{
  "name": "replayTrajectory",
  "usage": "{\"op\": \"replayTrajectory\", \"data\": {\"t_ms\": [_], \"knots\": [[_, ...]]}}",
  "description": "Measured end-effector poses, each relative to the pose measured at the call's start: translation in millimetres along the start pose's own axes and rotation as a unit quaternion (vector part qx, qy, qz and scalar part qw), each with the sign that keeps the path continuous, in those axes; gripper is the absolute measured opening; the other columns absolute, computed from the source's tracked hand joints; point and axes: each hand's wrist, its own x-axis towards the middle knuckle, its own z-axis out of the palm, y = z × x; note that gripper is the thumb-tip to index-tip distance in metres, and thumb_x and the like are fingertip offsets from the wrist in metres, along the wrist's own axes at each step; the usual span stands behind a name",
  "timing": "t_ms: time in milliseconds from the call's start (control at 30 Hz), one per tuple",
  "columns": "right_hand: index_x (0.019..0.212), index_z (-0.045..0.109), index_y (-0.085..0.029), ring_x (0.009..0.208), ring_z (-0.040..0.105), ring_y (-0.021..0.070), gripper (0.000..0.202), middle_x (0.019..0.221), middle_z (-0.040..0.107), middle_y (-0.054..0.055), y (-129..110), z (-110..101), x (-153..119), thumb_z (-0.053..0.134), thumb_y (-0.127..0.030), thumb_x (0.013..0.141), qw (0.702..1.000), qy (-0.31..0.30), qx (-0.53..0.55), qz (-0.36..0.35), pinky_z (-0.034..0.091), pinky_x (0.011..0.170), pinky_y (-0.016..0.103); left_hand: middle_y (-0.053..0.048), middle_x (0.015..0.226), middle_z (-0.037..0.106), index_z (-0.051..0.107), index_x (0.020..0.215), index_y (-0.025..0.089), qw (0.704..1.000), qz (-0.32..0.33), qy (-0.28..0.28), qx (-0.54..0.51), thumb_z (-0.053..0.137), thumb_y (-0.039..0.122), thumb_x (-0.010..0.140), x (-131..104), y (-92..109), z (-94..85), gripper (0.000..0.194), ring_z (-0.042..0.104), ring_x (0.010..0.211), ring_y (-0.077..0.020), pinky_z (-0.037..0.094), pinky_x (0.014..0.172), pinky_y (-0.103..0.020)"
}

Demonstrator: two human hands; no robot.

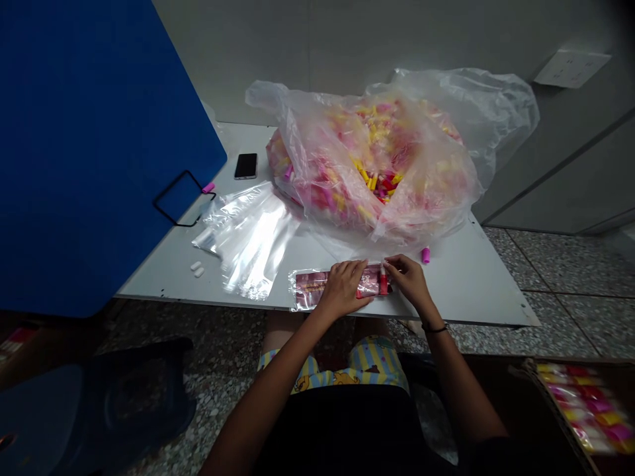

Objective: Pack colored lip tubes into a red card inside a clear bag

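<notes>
Near the table's front edge lies a clear plastic bag (301,299) with a dark pink printed card inside. My left hand (342,285) rests across its middle, fingers curved over it and gripping it against the table. At the bag's right end is a small red tube (383,284) with a pale top, standing crosswise to the bag. My right hand (405,274) pinches at the tube's upper end with thumb and fingertips. Whether the tube is inside the bag or on it, I cannot tell. A pink tube (425,255) lies just beyond my right hand.
A big translucent sack (322,178) full of pink, yellow and red tubes covers the table's back. Flat clear bags (255,244), a phone (246,166) and two white pieces (197,269) lie leftward. A blue panel (109,145) stands left; a box of packed tubes (550,403) sits lower right.
</notes>
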Motion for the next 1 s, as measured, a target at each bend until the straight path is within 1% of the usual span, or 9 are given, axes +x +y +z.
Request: {"op": "replayTrajectory", "data": {"t_ms": [100,200,367,533,633,700,833,933,1000], "knots": [[0.089,0.067,-0.014,0.066,0.06,0.0179,0.031,0.081,0.068,0.009,-1.6,4.3,-1.4,0.056,-0.04,0.076,0.999,-0.003,-0.054,-0.004,0.049,0.059,0.03,-0.012,0.135,0.048,0.029,0.141,0.018,1.0,0.0,0.003,0.002,0.068,0.048,0.073,0.0,-0.1,-0.3,0.084,0.043,0.122,-0.0282,0.032,0.102,-0.044],[0.09,0.067,-0.013,0.061,0.059,0.0176,0.031,0.076,0.067,0.008,-3.3,4.4,-0.5,0.056,-0.037,0.072,0.998,-0.001,-0.065,0.014,0.048,0.055,0.029,-0.012,0.136,0.048,0.03,0.14,0.017,1.0,0.002,0.009,0.0,0.066,0.048,0.075,0.1,-0.5,0.2,0.081,0.043,0.123,-0.0278,0.031,0.102,-0.043],[0.084,0.064,-0.014,0.057,0.058,0.0167,0.03,0.068,0.064,0.005,-4.5,-0.4,1.2,0.058,-0.041,0.072,0.996,0.029,-0.078,0.032,0.047,0.055,0.028,-0.012,0.136,0.048,0.03,0.14,0.017,1.0,0.002,0.013,0.0,0.071,0.047,0.071,0.1,-1.7,1.9,0.087,0.043,0.123,-0.0279,0.031,0.102,-0.042],[0.083,0.067,-0.014,0.062,0.06,0.0183,0.027,0.071,0.067,0.007,-2.8,4.3,0.1,0.054,-0.036,0.074,0.996,0.02,-0.091,0.003,0.048,0.061,0.03,-0.012,0.135,0.048,0.029,0.141,0.018,1.0,0.001,0.014,-0.007,0.072,0.045,0.069,0.1,-1.7,1.5,0.088,0.043,0.124,-0.0279,0.032,0.102,-0.043],[0.085,0.069,-0.014,0.066,0.062,0.0197,0.027,0.074,0.069,0.008,-4.1,9.8,0.3,0.05,-0.031,0.075,0.995,0.018,-0.103,0.003,0.048,0.062,0.03,-0.012,0.135,0.049,0.029,0.14,0.017,1.0,0.001,0.012,-0.006,0.072,0.045,0.069,0.5,-1.6,1.4,0.088,0.043,0.124,-0.028,0.032,0.103,-0.043],[0.082,0.07,-0.015,0.066,0.062,0.02,0.027,0.073,0.069,0.008,-7.0,11.7,0.8,0.049,-0.03,0.077,0.992,0.014,-0.124,0.005,0.047,0.062,0.03,-0.012,0.135,0.049,0.03,0.14,0.018,1.0,0.0,0.011,-0.006,0.072,0.045,0.069,0.9,-1.6,2.2,0.087,0.043,0.123,-0.0284,0.031,0.103,-0.044],[0.074,0.068,-0.017,0.064,0.061,0.0187,0.026,0.07,0.069,0.007,-15.4,13.8,2.9,0.052,-0.036,0.08,0.986,-0.003,-0.169,0.005,0.043,0.062,0.029,-0.011,0.134,0.05,0.031,0.14,0.02,1.0,-0.008,0.013,-0.008,0.072,0.045,0.069,1.4,-1.6,3.8,0.086,0.043,0.123,-0.0287,0.031,0.103,-0.044],[0.066,0.063,-0.017,0.062,0.059,0.0183,0.026,0.065,0.066,0.006,-20.9,20.3,6.4,0.059,-0.04,0.079,0.971,0.022,-0.236,0.014,0.04,0.06,0.027,-0.011,0.133,0.05,0.03,0.14,0.02,1.0,-0.008,0.012,-0.01,0.072,0.043,0.069,1.6,-1.2,3.8,0.086,0.044,0.122,-0.0289,0.031,0.103,-0.044],[0.064,0.06,-0.018,0.062,0.058,0.0185,0.024,0.065,0.065,0.006,-23.2,26.9,9.4,0.063,-0.038,0.077,0.962,0.029,-0.271,0.014,0.038,0.058,0.027,-0.011,0.133,0.05,0.031,0.14,0.019,1.0,-0.006,0.014,-0.008,0.071,0.044,0.07,1.9,-1.0,3.7,0.085,0.044,0.122,-0.029,0.032,0.102,-0.044]]}}
